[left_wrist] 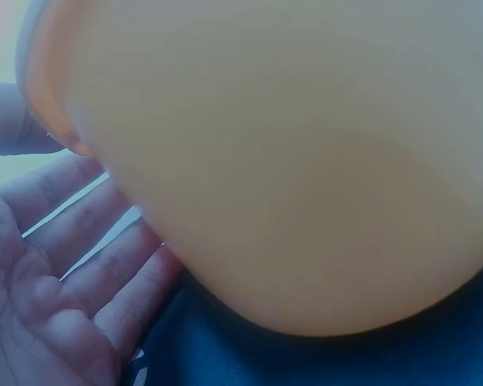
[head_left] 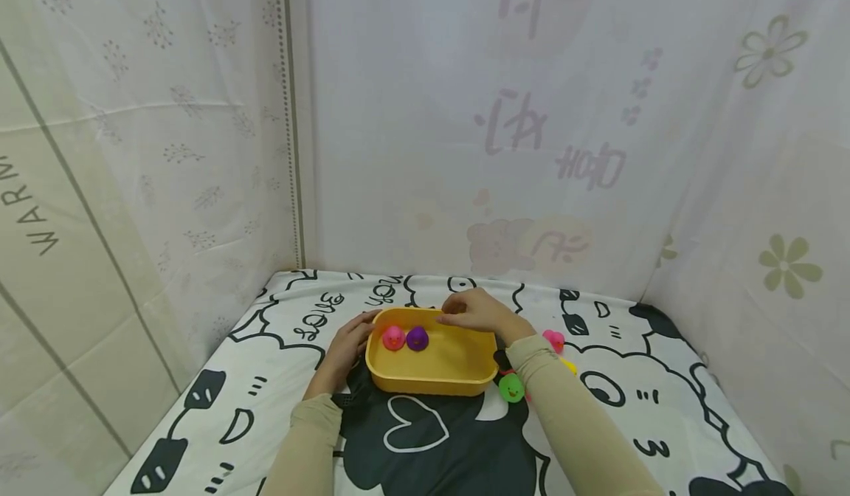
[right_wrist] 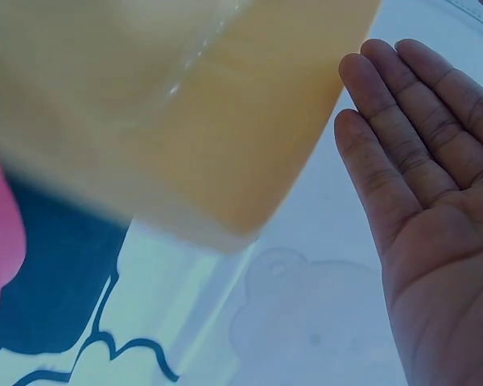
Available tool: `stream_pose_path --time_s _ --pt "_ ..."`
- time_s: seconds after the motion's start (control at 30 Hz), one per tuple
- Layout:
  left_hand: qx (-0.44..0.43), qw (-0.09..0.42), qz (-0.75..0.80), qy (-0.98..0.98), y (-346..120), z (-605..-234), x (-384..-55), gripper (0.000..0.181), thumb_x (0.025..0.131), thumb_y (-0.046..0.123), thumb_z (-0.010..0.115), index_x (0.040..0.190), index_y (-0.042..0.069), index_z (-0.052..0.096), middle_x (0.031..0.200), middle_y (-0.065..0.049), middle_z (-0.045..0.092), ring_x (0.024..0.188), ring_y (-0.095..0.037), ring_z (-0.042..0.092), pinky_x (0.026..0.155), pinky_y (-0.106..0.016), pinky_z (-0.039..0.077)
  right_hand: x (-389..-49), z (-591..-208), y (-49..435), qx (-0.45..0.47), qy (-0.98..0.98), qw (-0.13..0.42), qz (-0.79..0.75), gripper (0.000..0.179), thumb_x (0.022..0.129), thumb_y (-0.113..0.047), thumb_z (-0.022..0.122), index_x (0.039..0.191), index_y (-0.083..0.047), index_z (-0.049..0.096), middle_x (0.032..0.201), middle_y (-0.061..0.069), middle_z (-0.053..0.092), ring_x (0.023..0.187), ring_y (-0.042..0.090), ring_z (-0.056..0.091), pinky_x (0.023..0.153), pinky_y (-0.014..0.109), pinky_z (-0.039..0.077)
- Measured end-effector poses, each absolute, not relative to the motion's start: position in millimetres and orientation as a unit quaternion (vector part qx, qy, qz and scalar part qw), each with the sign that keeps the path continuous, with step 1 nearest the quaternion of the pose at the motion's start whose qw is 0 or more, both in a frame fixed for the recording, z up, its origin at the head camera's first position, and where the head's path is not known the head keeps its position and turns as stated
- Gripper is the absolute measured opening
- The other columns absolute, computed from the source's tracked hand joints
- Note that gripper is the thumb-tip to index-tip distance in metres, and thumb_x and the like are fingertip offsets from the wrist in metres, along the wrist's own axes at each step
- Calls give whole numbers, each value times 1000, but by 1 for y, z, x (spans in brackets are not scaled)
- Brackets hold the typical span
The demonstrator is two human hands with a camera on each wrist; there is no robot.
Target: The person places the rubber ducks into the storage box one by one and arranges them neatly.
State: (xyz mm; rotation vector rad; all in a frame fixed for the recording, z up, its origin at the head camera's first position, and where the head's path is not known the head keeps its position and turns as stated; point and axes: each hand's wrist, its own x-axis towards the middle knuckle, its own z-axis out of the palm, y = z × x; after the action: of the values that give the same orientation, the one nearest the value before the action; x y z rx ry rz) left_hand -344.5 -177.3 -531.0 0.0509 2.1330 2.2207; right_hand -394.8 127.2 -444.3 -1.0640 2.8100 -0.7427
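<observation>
A yellow plastic tray stands on the patterned cloth in the head view. Inside, at its left end, sit a pink duck-like toy and a purple one. My left hand is against the tray's left outer side; in the left wrist view its fingers look straight, tips at the wall. My right hand is over the tray's far right rim. Seen from the right wrist, its fingers are extended beside the tray wall, with nothing held.
Right of the tray lie a green toy, a pink toy and a yellow toy, partly behind my right forearm. The black-and-white cloth covers the surface. Pale printed curtains hang at the back and both sides.
</observation>
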Motion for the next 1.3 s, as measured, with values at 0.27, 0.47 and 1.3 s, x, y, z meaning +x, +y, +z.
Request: stream_pose_path --time_s 0.27,0.47,1.3 --pt "4 32 721 692 -178 -527 -345 42 99 35 58 139 24 61 143 -3 56 129 -22 55 111 -42 42 -391 -436 155 -290 915 17 -279 34 95 -42 68 114 -14 74 107 -4 72 97 15 66 87 37 57" --pt "7 30 720 693 -177 -525 -345 41 99 34 58 138 24 62 143 -4 57 127 -23 57 110 -43 43 -387 -437 196 -221 920 -14 -322 38 96 -44 66 121 -16 71 116 0 71 110 24 66 95 46 55" --pt "12 32 723 690 -175 -527 -339 42 101 34 56 141 21 59 146 -7 54 131 -26 54 110 -44 42 -343 -500 310 22 926 -100 -363 51 96 -40 66 131 -4 61 128 21 64 118 41 59 99 57 49"
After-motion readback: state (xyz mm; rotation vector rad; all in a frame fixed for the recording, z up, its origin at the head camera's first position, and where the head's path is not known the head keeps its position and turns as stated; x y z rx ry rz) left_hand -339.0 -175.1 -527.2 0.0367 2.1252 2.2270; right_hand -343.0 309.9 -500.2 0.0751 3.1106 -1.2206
